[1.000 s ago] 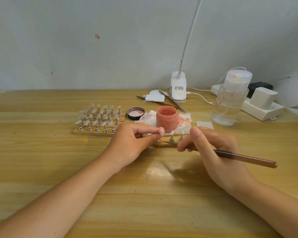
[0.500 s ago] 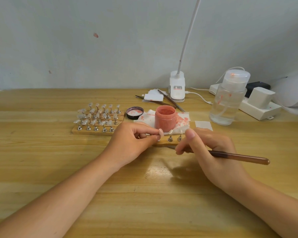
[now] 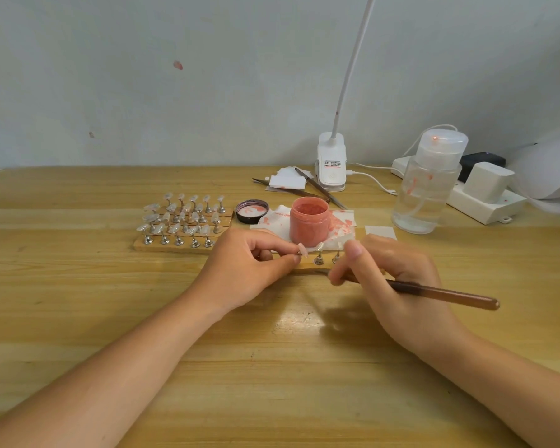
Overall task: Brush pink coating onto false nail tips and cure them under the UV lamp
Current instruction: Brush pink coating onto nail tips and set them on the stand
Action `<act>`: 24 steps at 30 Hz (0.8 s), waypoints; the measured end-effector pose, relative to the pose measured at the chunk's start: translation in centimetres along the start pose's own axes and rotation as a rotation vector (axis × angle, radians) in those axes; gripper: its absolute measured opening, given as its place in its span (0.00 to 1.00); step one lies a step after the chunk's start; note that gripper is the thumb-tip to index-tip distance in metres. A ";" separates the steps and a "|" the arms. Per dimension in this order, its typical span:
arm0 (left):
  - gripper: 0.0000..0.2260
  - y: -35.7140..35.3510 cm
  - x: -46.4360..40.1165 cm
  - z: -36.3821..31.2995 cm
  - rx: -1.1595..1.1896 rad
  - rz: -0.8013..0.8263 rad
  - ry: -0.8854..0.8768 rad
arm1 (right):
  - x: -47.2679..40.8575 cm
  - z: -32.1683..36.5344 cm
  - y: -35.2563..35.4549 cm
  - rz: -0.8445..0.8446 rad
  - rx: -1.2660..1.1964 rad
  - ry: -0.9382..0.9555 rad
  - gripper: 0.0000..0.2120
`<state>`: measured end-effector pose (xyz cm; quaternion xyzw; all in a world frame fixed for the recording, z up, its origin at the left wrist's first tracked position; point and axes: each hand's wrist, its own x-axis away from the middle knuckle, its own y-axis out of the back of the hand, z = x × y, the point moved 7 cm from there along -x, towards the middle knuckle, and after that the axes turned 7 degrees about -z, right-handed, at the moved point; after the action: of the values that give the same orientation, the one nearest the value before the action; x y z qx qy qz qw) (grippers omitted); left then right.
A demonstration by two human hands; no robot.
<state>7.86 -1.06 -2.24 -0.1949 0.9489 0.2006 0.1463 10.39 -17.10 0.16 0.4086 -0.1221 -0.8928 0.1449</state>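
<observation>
Two hands work close at mid-table. My left hand pinches a nail tip just in front of the jar; my right hand grips the brush, handle jutting right over bare wood. Holders crowd the left, a bottle the right. Open table lies toward me.

Over the last second the left hand lowered the pinched nail tip toward the wooden strip, beside the metal stands. The right hand drew the brush back, its bristle end slipping behind the fingers.
</observation>
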 end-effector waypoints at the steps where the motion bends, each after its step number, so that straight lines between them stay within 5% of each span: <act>1: 0.13 0.0 0.0 0.0 0.003 -0.004 0.002 | 0.0 0.0 0.1 -0.006 -0.008 -0.002 0.20; 24: 0.10 0.0 0.1 -0.2 0.021 -0.010 0.049 | 0.0 0.1 0.4 -0.037 -0.025 -0.013 0.20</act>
<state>7.71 -1.24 -2.11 -0.2029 0.9533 0.1849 0.1260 10.31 -17.43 0.34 0.4030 -0.1043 -0.8995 0.1327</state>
